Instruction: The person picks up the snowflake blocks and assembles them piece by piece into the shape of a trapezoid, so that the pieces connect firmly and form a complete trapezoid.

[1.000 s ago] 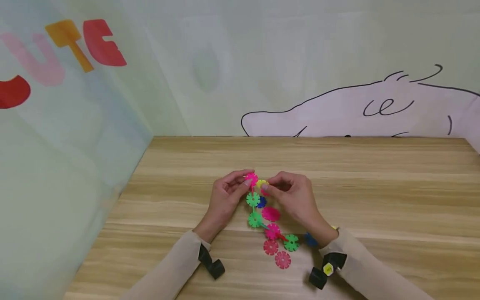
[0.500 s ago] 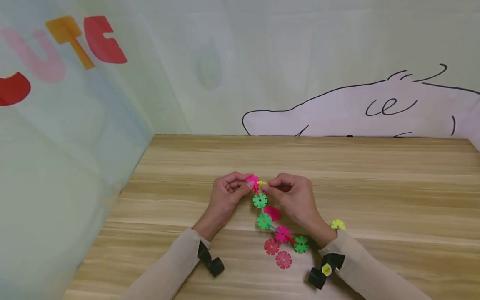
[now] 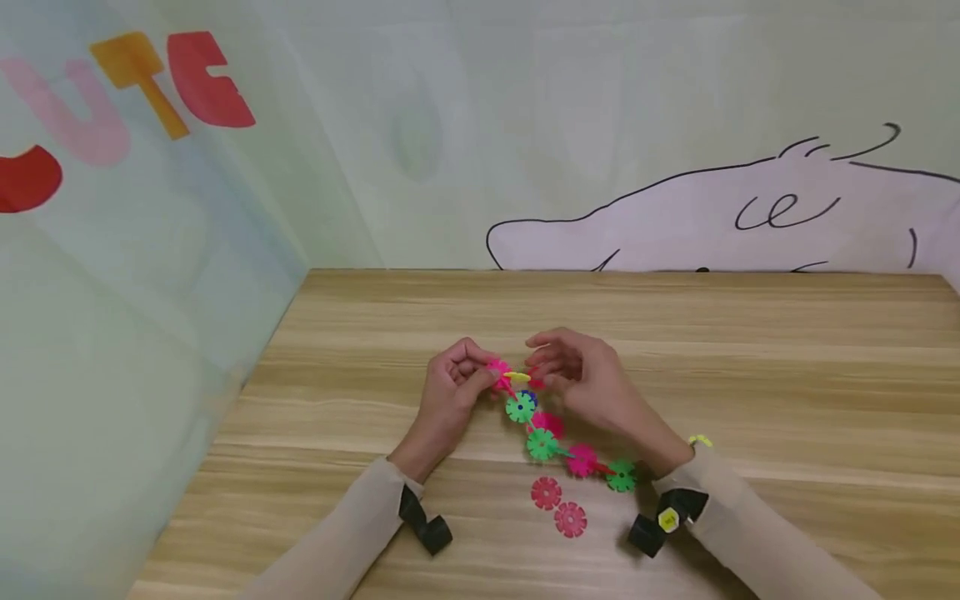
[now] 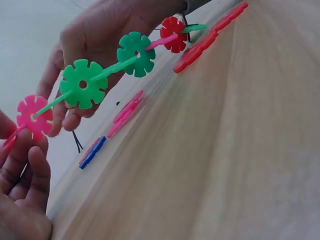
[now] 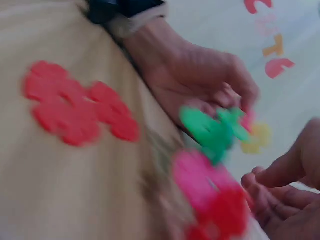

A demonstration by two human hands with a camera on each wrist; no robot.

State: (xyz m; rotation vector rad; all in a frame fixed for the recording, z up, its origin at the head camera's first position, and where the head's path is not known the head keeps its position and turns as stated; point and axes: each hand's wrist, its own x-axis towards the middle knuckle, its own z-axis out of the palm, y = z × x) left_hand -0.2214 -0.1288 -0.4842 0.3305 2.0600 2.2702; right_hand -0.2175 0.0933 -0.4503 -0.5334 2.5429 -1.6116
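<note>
Supporting a chain of notched, flower-shaped plastic discs [image 3: 542, 444], the left hand [image 3: 453, 383] pinches the bright pink notched disc [image 3: 498, 372] at its end between thumb and fingers. The chain slants from that grip toward the right forearm, its middle raised above the wood-grain table [image 3: 375, 325]; whether its tail touches the wood, I cannot tell. Beside the pink disc, a thin yellow notched plastic disc [image 3: 517, 377] lies edge-on to the head view and appears slotted into it, though how deeply is unclear. The right hand [image 3: 581, 367] is just beyond it, fingers loosely curled and apart, gripping nothing visible.

For a sound joint, the left pinch should sit close to the slot, so the pink disc cannot twist under a push. The right thumb and forefinger would do best to take the yellow disc by its outer rim and press straight along the notch, square to the pink face; a slanted push may pop it out. Because the chain probably swings from its joints, gentle, short presses suit it better than one hard shove.
</note>
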